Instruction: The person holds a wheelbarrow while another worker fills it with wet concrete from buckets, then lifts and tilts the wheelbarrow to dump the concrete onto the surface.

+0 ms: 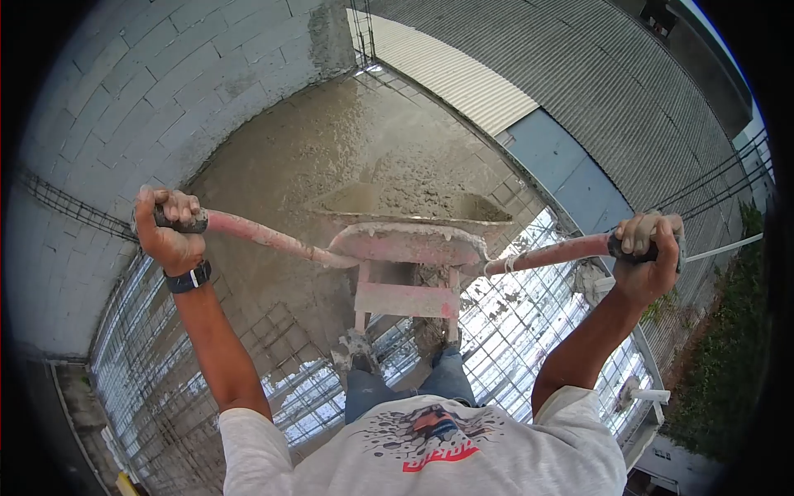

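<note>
At ten o'clock I'm seeing a grey block wall rising; at twelve, a wet grey floor is spreading. Ribbed roofing is stretching between one and two. At eight and four, steel mesh is criss-crossing, bright light glinting between its bars. Farther out at four, greenery is growing.

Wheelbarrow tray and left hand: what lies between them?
In the head view, a reddish handle spans the stretch from the left hand to the wheelbarrow tray.
</note>
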